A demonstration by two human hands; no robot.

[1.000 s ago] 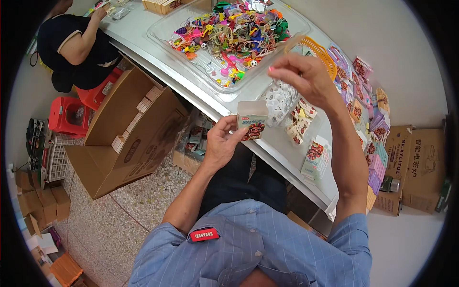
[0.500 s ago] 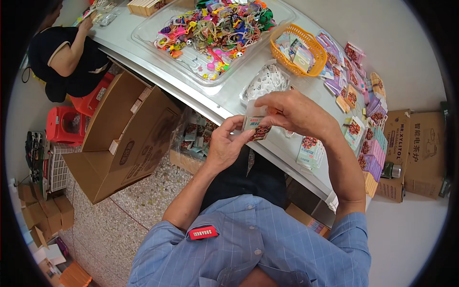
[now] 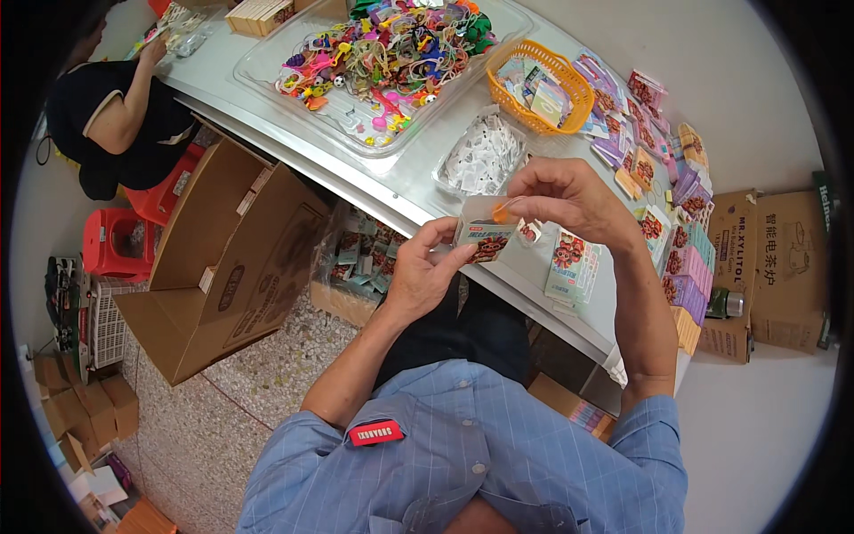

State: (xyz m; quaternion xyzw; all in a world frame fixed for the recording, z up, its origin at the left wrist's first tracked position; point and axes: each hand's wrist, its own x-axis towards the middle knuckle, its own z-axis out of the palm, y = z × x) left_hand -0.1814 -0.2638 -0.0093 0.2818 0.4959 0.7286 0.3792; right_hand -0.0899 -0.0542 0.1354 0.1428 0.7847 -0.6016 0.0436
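Observation:
My left hand (image 3: 418, 278) holds a small pale-green printed packet (image 3: 486, 245) with red cartoon pictures, thumb in front and fingers behind. At the packet's upper edge, my right hand (image 3: 578, 203) pinches a small orange piece (image 3: 501, 213); its exact kind is too small to tell. Just beyond the packet stands a clear plastic tub (image 3: 442, 182) full of small white sachets (image 3: 482, 153). Several similar flat green packets (image 3: 571, 267) lie on the table below my right wrist.
A large clear tray (image 3: 258, 76) holds a heap of colourful small toys (image 3: 382, 58). Beside it is a yellow basket (image 3: 583, 98) with printed cards. Packets in stacks line the right edge (image 3: 689, 267). An open cardboard carton (image 3: 240, 276) stands left of the table; a person (image 3: 111, 116) sits farther left.
My right hand has shifted slightly right, and the orange piece in its fingers shows more plainly at the packet's top. The packet stays in my left hand. The whole view has shifted a little.

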